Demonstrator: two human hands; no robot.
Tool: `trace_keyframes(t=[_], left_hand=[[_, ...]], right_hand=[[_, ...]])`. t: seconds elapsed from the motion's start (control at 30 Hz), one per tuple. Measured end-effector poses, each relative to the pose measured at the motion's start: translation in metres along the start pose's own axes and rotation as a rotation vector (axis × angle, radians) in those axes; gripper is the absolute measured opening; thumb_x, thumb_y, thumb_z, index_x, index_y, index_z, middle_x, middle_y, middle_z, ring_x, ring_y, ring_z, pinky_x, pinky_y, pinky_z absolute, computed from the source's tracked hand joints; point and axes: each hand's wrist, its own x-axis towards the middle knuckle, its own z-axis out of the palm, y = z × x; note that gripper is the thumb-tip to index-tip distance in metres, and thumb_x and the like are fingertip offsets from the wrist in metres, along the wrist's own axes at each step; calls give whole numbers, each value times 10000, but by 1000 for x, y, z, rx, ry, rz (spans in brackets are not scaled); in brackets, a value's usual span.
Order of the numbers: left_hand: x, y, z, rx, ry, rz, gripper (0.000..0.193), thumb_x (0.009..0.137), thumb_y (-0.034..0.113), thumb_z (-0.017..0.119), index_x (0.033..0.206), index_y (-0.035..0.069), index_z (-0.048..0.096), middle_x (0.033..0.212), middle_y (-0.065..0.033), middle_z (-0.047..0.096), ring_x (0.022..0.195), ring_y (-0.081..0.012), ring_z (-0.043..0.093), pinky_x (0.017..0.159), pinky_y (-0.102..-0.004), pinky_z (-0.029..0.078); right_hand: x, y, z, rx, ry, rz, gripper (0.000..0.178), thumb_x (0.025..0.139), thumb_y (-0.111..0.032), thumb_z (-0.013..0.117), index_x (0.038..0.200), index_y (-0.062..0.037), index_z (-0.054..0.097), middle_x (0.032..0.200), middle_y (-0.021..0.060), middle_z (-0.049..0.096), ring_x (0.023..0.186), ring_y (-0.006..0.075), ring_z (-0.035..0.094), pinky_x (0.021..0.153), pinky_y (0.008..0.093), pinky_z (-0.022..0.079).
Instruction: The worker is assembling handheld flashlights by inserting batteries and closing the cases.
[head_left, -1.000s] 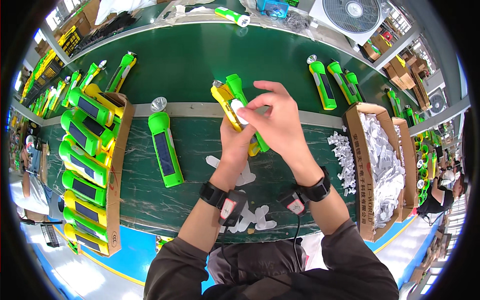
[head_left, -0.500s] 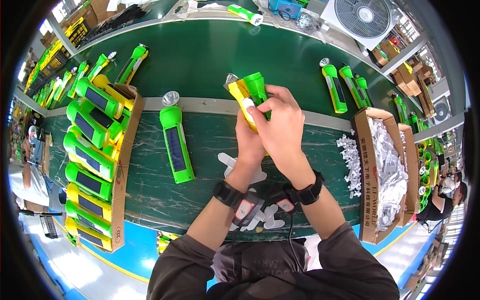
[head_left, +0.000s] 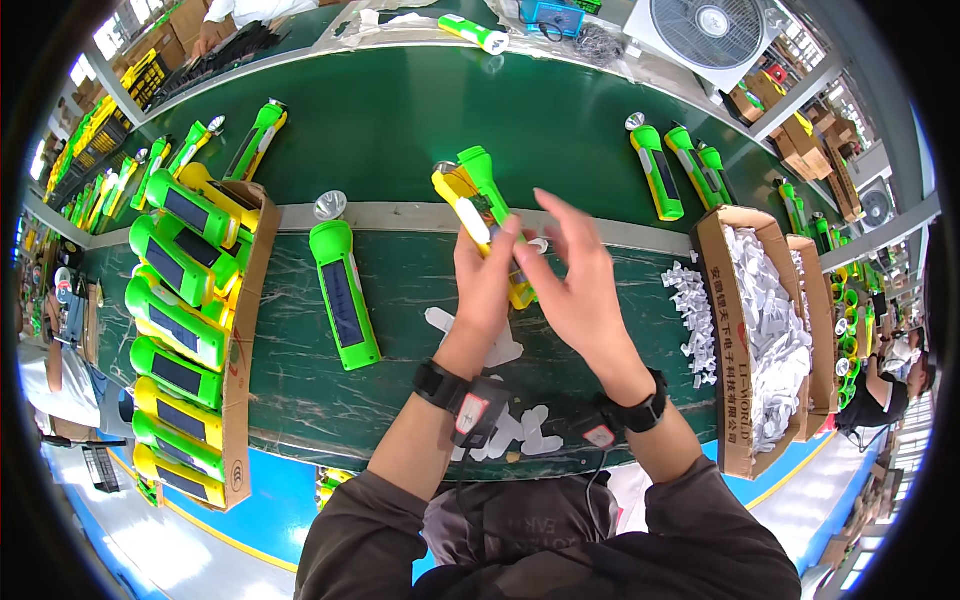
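Above the bench's middle, my left hand [head_left: 482, 290] is closed around a flashlight [head_left: 482, 172] with a green half and a yellow half. The halves stand apart at the head end, and wires show between them. Just to the right, my right hand [head_left: 580, 285] has its fingers apart, with the thumb close to the flashlight's lower part. Beside that thumb a small white piece [head_left: 538, 245] shows; whether the thumb touches it is unclear. Left of my hands lies a whole green flashlight [head_left: 343, 295] with a dark solar panel, its loose silver reflector [head_left: 330, 205] by its head.
A carton [head_left: 250, 345] of green and yellow flashlights stands left. At right, another carton [head_left: 737, 400] holds white plastic parts, with small white clips [head_left: 692, 310] heaped beside it. White pieces [head_left: 520, 432] lie near my wrists. More flashlights [head_left: 655, 172] rest on the green belt [head_left: 400, 110] beyond.
My right hand has come off the flashlight's upper part and moved down and right, its fingers spreading. The flashlight's inside with wires now shows. My left hand still holds it.
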Motion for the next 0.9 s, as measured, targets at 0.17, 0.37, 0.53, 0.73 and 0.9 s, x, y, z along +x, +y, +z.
trace_keyframes(t=[0.17,0.37,0.53,0.73,0.9], left_hand=[[0,4,2,-253,79,-157,391,991,376,402,1120,31,533,981,-78,608,882,-199,621,827,-361,515],[-3,2,-2,-107,74,-97,393,1014,339,365,1204,34,523,980,-90,623,871,-199,628,780,-361,538],[-2,12,5,-224,89,-161,469,1017,456,332,1192,62,516,973,-100,623,849,-206,631,746,-374,542],[-3,13,2,-253,57,-202,542,990,552,316,1103,66,528,956,-115,624,833,-230,630,739,-392,539],[-5,13,0,-394,27,-251,518,989,538,334,1090,68,528,953,-104,618,862,-236,625,776,-417,530]], right_hand=[[-14,7,-14,408,-261,386,410,840,-81,661,1221,28,554,1102,178,638,828,247,690,734,331,548],[-27,0,-1,217,-183,371,463,768,-110,747,1181,33,596,1007,157,656,840,205,659,705,305,542],[-29,6,7,108,-141,329,421,753,-86,756,1132,41,625,1001,148,668,829,183,671,699,296,544],[-28,8,13,180,-62,360,389,695,-142,764,1022,31,643,927,188,659,838,307,677,746,354,530],[-24,9,3,357,-162,460,371,723,-28,756,1059,63,630,945,132,698,846,158,675,706,280,548]])
